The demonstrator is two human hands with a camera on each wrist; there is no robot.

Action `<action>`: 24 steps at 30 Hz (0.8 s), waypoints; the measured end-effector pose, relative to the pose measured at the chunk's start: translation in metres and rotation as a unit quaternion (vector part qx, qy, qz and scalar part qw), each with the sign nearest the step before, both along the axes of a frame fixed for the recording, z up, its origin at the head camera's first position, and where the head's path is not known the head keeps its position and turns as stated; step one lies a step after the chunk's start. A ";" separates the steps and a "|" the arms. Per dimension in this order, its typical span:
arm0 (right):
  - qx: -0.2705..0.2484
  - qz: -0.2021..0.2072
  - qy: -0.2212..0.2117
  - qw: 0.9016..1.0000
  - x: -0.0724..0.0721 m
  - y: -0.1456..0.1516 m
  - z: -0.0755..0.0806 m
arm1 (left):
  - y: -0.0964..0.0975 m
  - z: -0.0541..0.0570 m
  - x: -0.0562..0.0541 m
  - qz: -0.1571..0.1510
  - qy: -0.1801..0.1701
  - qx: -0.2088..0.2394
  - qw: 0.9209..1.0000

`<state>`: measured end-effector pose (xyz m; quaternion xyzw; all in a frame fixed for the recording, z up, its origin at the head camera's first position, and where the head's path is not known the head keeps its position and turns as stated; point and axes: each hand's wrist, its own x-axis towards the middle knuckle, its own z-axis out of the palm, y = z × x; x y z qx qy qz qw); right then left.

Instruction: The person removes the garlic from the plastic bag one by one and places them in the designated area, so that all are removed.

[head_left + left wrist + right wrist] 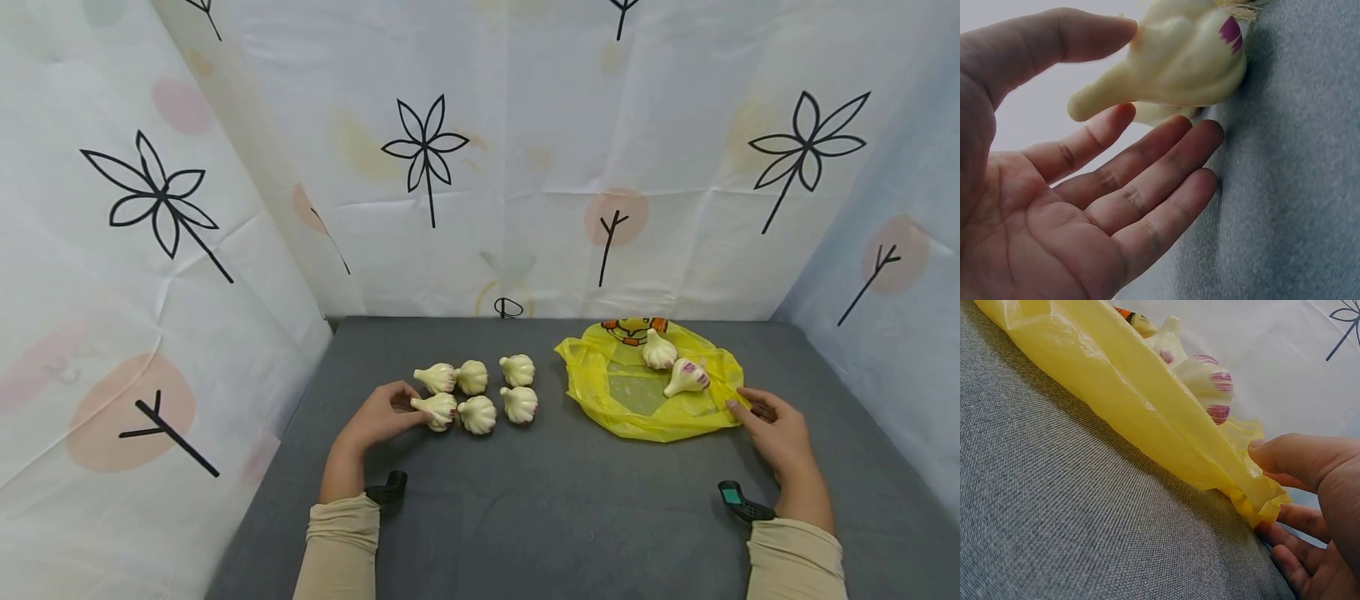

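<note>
My left hand (386, 417) is at the near-left garlic bulb (438, 410) of a group on the table. In the left wrist view, the thumb and index fingertip touch opposite sides of this bulb (1179, 56), while the other fingers stretch out below it. On the right, my right hand (780, 433) holds the edge of a yellow plastic bag (637, 425) between thumb and fingers. Two garlic bulbs, one whitish (660, 350) and one with purple streaks (687, 377), lie on the bag. In the right wrist view, the bag's rim (1141, 419) partly hides them.
Other garlic bulbs stand in two short rows beside the left hand, including a far-left one (437, 377) and a near-right one (520, 404). Dark grey cloth covers the table (570, 517). A patterned white curtain (517, 150) hangs behind it and along both sides.
</note>
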<state>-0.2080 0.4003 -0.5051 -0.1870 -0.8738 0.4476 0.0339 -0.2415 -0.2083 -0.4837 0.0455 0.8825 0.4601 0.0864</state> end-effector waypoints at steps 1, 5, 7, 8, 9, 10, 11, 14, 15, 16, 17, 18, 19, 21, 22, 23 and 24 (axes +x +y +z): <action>0.000 0.000 0.000 1.000 0.000 0.000 0.000 | -0.001 0.000 0.000 -0.002 0.001 0.000 1.000; 0.001 -0.001 0.001 1.000 -0.001 0.000 0.000 | -0.003 0.001 0.000 -0.007 0.001 0.000 1.000; 0.002 -0.002 0.002 1.000 -0.001 0.000 0.000 | -0.003 0.002 0.000 -0.004 -0.001 0.000 1.000; 0.003 -0.001 0.003 1.000 -0.001 0.000 0.000 | -0.003 0.002 0.001 -0.003 -0.002 -0.001 1.000; 0.005 -0.001 0.003 1.000 -0.001 0.000 0.000 | -0.003 0.002 0.001 -0.003 -0.004 -0.002 1.000; 0.006 0.000 0.003 1.000 -0.001 0.000 0.000 | -0.003 0.002 0.001 -0.001 -0.005 -0.003 1.000; 0.007 0.001 0.004 1.000 -0.001 0.000 0.000 | -0.003 0.002 0.001 0.002 -0.007 -0.004 1.000; 0.008 0.003 0.004 1.000 -0.001 0.001 -0.001 | -0.002 0.002 0.001 0.008 -0.011 -0.005 1.000; 0.008 0.003 0.004 1.000 -0.001 0.001 -0.001 | -0.002 0.002 0.001 0.009 -0.012 -0.005 1.000; 0.007 0.003 0.005 1.000 -0.001 0.001 -0.001 | -0.002 0.002 0.001 0.009 -0.012 -0.005 1.000; 0.007 0.002 0.005 1.000 -0.001 0.001 -0.001 | -0.002 0.002 0.002 0.010 -0.013 -0.005 1.000; 0.006 0.002 0.005 1.000 -0.001 0.000 -0.001 | -0.002 0.002 0.002 0.011 -0.013 -0.005 1.000; 0.005 0.001 0.005 1.000 0.000 0.000 -0.001 | -0.002 0.002 0.001 0.013 -0.014 -0.005 1.000; 0.005 0.000 0.005 1.000 0.000 0.000 -0.001 | -0.002 0.003 0.002 0.013 -0.014 -0.006 1.000; 0.005 0.000 0.005 1.000 0.000 0.000 -0.001 | -0.002 0.003 0.002 0.012 -0.014 -0.006 1.000; 0.005 0.000 0.005 1.000 0.000 0.000 -0.001 | -0.002 0.003 0.002 0.012 -0.014 -0.007 1.000; 0.004 0.000 0.004 1.000 0.000 0.000 -0.001 | -0.002 0.002 0.002 0.011 -0.014 -0.008 1.000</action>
